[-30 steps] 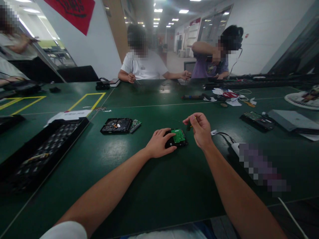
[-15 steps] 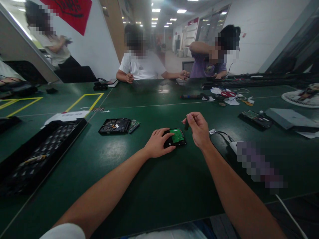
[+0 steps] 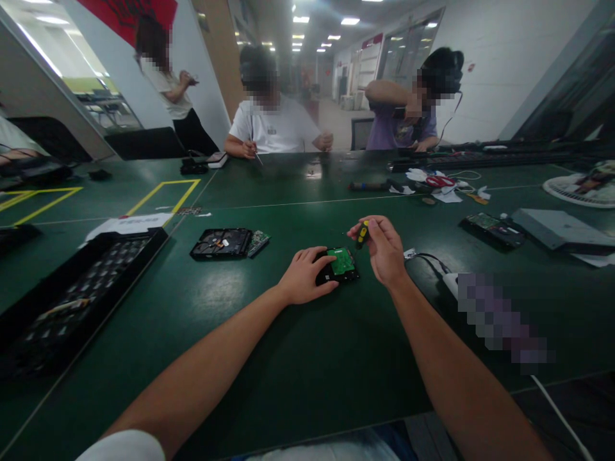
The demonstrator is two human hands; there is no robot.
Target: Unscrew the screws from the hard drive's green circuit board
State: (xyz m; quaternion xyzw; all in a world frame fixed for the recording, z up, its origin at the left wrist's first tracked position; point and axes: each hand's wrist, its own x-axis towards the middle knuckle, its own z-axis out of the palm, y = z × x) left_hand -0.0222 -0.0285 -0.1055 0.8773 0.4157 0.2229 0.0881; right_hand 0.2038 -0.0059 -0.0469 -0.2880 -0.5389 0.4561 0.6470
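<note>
A black hard drive with a green circuit board (image 3: 343, 261) lies on the green table in front of me. My left hand (image 3: 307, 276) rests on its left side, fingers spread across the drive and thumb along the near edge. Just right of and above the drive, my right hand (image 3: 384, 248) grips a small yellow and black screwdriver (image 3: 362, 235) between thumb and fingers. The tool's tip is too small to make out. Further left lies an opened black drive case (image 3: 221, 244), with a loose circuit board (image 3: 259, 243) at its right side.
A long black tray (image 3: 81, 294) stands at the left. To the right are another drive (image 3: 493, 230), a grey box (image 3: 564, 229) and a white power strip (image 3: 451, 282) with cables. People sit across the table (image 3: 288, 182).
The screwdriver has turned in my right hand, so its yellow part now shows. My left hand stays on the drive. The standing person at the back left has moved right.
</note>
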